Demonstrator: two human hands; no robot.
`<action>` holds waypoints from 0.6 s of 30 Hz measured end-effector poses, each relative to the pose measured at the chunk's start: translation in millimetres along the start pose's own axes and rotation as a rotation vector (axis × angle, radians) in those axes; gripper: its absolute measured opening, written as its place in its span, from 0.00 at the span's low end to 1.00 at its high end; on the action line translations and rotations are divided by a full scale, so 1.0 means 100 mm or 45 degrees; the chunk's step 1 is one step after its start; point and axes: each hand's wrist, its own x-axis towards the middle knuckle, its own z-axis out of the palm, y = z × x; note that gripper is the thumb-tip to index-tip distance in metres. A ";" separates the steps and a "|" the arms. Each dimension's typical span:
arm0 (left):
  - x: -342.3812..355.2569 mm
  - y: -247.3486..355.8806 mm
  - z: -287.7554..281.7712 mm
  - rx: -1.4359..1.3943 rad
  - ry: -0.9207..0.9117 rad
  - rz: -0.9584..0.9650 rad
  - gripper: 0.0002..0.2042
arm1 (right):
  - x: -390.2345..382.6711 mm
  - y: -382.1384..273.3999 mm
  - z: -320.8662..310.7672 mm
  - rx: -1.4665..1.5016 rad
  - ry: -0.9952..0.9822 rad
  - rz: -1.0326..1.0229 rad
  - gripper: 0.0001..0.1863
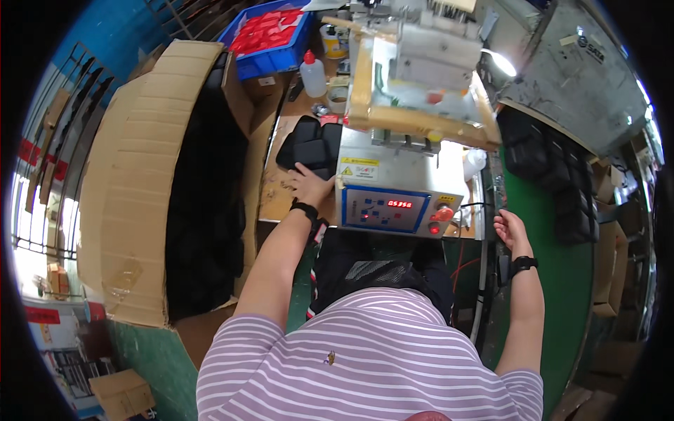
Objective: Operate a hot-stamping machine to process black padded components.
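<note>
My left hand (309, 184) is open, fingers spread, touching the lower edge of several black padded cases (312, 150) piled on a wooden work surface (279, 200). Just right of it stands a metal machine (399, 165) with a blue-rimmed control panel (381, 209), lit red digits and red buttons. A framed plate with tape-covered edges (422, 124) sits above the machine. My right hand (511, 228) is beside the machine's right side, fingers loosely curled, with nothing visible in them.
A large cardboard box (133, 182) of black items stands at left. Behind are a blue crate (265, 67) of red pieces, a bottle (313, 78) and a lamp (501, 63). At right, rows of black cases (552, 165) sit beside a green surface and a grey metal panel (562, 84).
</note>
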 end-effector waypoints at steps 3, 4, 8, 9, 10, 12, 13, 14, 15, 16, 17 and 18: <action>0.02 -0.16 -0.09 0.010 -0.038 0.047 0.56 | -0.15 -0.19 0.14 -0.066 -0.013 0.002 0.13; 0.05 -0.26 -0.09 0.033 -0.074 0.062 0.55 | -0.23 -0.30 0.20 -0.127 -0.047 -0.073 0.14; 0.04 -0.56 -0.10 0.087 -0.084 0.113 0.53 | -0.47 -0.68 0.43 -0.162 -0.164 -0.279 0.16; 0.02 -0.60 -0.09 0.089 -0.085 0.120 0.53 | -0.54 -0.78 0.51 -0.134 -0.234 -0.352 0.16; 0.01 -0.64 -0.09 0.069 -0.070 0.148 0.52 | -0.60 -0.88 0.62 -0.130 -0.228 -0.352 0.16; 0.00 -0.72 -0.08 0.075 0.056 0.249 0.50 | -0.71 -1.09 0.83 -0.111 -0.289 -0.473 0.15; 0.00 -0.79 -0.07 0.072 0.059 0.252 0.50 | -0.73 -1.16 0.92 -0.110 -0.288 -0.477 0.15; -0.05 -0.78 -0.16 -0.054 0.018 0.261 0.50 | -0.72 -1.23 1.00 -0.130 -0.310 -0.528 0.15; -0.07 -0.79 -0.24 -0.180 -0.023 0.272 0.50 | -0.71 -1.29 1.07 -0.149 -0.332 -0.581 0.15; -0.08 -0.83 -0.28 -0.232 0.006 0.297 0.50 | -0.70 -1.34 1.14 -0.141 -0.326 -0.587 0.15; -0.12 -0.87 -0.37 -0.231 0.011 0.304 0.50 | -0.68 -1.38 1.21 -0.142 -0.355 -0.636 0.15; -0.19 -0.89 -0.50 -0.350 0.050 0.413 0.49 | -0.66 -1.42 1.27 -0.140 -0.376 -0.683 0.15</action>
